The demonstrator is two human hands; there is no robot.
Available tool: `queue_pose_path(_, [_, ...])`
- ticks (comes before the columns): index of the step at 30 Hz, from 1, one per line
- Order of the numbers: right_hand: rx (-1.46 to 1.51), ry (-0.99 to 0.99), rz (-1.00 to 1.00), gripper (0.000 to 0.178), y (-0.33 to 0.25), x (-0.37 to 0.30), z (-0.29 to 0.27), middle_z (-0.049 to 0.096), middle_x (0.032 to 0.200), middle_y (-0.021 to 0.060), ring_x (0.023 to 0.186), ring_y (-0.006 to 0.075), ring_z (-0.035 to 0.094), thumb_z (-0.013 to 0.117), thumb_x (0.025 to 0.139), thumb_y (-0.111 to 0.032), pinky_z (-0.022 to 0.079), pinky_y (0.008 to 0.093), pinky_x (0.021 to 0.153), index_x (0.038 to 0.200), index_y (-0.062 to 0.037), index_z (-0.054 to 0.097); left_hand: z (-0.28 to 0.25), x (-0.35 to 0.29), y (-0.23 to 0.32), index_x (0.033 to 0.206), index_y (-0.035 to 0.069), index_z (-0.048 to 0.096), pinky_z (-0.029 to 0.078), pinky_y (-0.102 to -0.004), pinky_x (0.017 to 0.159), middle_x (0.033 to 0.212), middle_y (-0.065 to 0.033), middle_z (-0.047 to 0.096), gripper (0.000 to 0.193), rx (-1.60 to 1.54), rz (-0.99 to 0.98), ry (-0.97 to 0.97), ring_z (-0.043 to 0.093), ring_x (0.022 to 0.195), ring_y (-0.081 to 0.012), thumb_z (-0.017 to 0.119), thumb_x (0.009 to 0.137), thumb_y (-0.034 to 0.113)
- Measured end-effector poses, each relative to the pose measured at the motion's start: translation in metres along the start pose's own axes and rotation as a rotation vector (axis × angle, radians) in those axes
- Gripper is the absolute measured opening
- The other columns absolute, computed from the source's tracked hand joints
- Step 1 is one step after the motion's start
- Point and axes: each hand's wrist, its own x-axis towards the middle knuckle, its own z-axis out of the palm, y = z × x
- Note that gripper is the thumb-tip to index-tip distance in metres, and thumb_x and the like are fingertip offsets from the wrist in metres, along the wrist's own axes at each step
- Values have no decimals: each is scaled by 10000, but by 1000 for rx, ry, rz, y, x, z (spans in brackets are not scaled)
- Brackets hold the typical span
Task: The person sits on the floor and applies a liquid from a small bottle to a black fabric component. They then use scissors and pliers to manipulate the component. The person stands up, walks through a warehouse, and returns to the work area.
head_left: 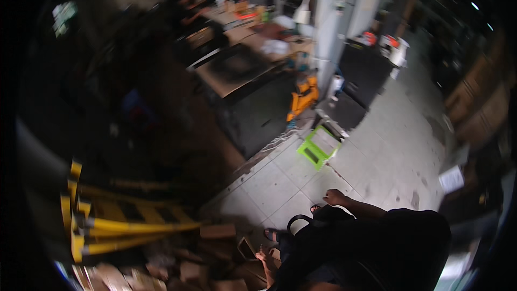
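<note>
My left hand [263, 254] hangs low beside a pile of cardboard boxes [215, 230], its fingers apart and nothing visible in them. Out in front of my body, above the tiled floor, my right hand [335, 198] has its fingers curled in; no held thing shows. A black loop [295, 221] stands out from my dark clothing between the two hands. My sandalled foot [271, 234] is on the tiles below. The picture is smeared by motion, so finger detail is faint.
A green plastic stool [320, 146] stands on the tiled floor ahead. Beyond it are an orange tool-like object [303, 97], a black-topped table [366, 70] and a cluttered workbench [242, 37]. Yellow folding barrier or ladder parts [129, 226] lie at left. Stacked cartons [479, 91] line the right.
</note>
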Motion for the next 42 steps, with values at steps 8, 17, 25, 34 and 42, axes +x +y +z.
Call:
queue_pose_path(8, [183, 55, 220, 372, 110, -124, 37, 614, 915, 196, 853, 358, 584, 531, 792, -376, 473, 422, 760, 888, -30, 630, -60, 173, 206, 1055, 0, 554, 483, -273, 502, 864, -111, 614, 314, -534, 108, -585, 610, 645, -181, 609, 807, 184])
queue_pose_path(17, [801, 0, 1283, 312, 304, -297, 186, 595, 1033, 193, 1018, 291, 562, 584, 716, -247, 481, 366, 835, 926, -19, 620, -49, 184, 341, 919, 6, 564, 485, -364, 498, 815, -103, 609, 258, -502, -562, 52, 596, 604, -236, 452, 866, 232])
queue_pose_path(25, [866, 318, 1228, 347, 428, -216, 112, 642, 788, 170, 778, 294, 629, 603, 734, -372, 502, 366, 722, 749, -26, 631, 142, 126, 388, 953, 55, 566, 452, -343, 511, 764, -84, 602, 226, -528, -578, -864, 558, 569, -227, 566, 814, 234])
queue_pose_path(34, [511, 878, 845, 301, 599, -72, 0, 593, 655, 136, 605, 310, 578, 529, 802, -313, 446, 434, 528, 628, -73, 583, 311, 241, 590, 862, 19, 566, 438, -319, 391, 657, -91, 556, 169, -260, -334, -1003, 532, 471, -208, 621, 770, 150])
queue_pose_path(42, [960, 725, 1658, 296, 686, -121, -27, 559, 544, 203, 566, 338, 601, 608, 651, -202, 447, 436, 514, 473, -13, 465, 462, 315, 920, 864, 36, 582, 496, -327, 466, 657, -63, 575, 205, -34, 130, -955, 584, 547, -166, 571, 797, 230])
